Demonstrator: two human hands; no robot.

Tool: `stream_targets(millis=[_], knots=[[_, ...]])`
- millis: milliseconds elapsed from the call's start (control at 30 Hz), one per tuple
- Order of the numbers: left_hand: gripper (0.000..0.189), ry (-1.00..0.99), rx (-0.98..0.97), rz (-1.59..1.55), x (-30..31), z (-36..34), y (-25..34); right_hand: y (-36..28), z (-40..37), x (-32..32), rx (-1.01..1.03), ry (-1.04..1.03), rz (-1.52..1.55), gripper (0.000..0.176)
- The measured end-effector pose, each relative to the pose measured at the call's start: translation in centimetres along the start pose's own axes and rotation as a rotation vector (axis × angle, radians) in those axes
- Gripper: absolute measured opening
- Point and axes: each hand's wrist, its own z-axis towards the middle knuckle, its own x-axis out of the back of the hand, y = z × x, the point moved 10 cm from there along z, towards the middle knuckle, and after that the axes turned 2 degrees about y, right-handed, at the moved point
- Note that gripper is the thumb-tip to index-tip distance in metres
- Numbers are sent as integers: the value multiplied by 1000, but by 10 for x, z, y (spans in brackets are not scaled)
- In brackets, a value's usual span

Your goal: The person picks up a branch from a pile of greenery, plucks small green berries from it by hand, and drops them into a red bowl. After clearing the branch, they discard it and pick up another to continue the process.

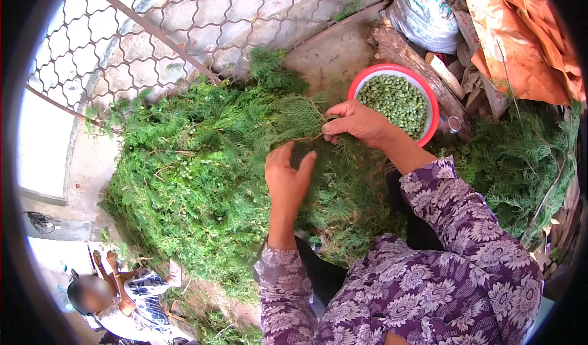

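Observation:
My right hand (355, 123) pinches the stem of a green feathery sprig (299, 117), just left of a red-rimmed basin (434, 109). Small round green cones (393, 103) fill much of the basin. Close to the sprig's lower edge is my left hand (288, 173), its thumb and fingers apart, with nothing seen between them. Beneath both hands spreads a large heap of cut green branches (214, 198).
A wire mesh (202, 14) runs along the top left. Another person (131, 302) sits at the lower left. A log (422, 75), a white sack (425, 17) and an orange sheet (520, 38) lie at the upper right. More branches (514, 167) are at the right.

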Motion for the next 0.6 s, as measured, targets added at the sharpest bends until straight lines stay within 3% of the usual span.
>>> stream_targets(millis=[67, 133, 200, 233, 300, 400, 467, 500, 600], knots=[[46, 4, -135, 187, -3, 0, 17, 3, 1, -1, -28, -3, -29, 17], [43, 5, -115, 165, -11, -1, 10, 1, -1, -4, -39, 1, -24, 16], [35, -104, 188, -250, -31, -3, -16, 2, -2, -3, -50, 4, -16, 16], [35, -107, 187, -250, -32, -3, -13, 4, -2, -5, -59, -27, -40, 15], [23, -183, 378, -487, -46, -8, -19, 3, -2, -5, -67, -55, -63, 15], [11, -189, 365, -565, -49, -6, -16, -2, -3, -6, -44, -76, -94, 19], [11, -154, 423, -649, -40, -3, -11, -24, -2, 14, 161, 102, 23, 24], [13, -113, 482, -731, -34, -2, -11, -29, -12, 21, 51, 168, 16, 29], [15, 11, 511, -805, -19, 4, -28, -29, -10, 51, 120, 309, 279, 31]])
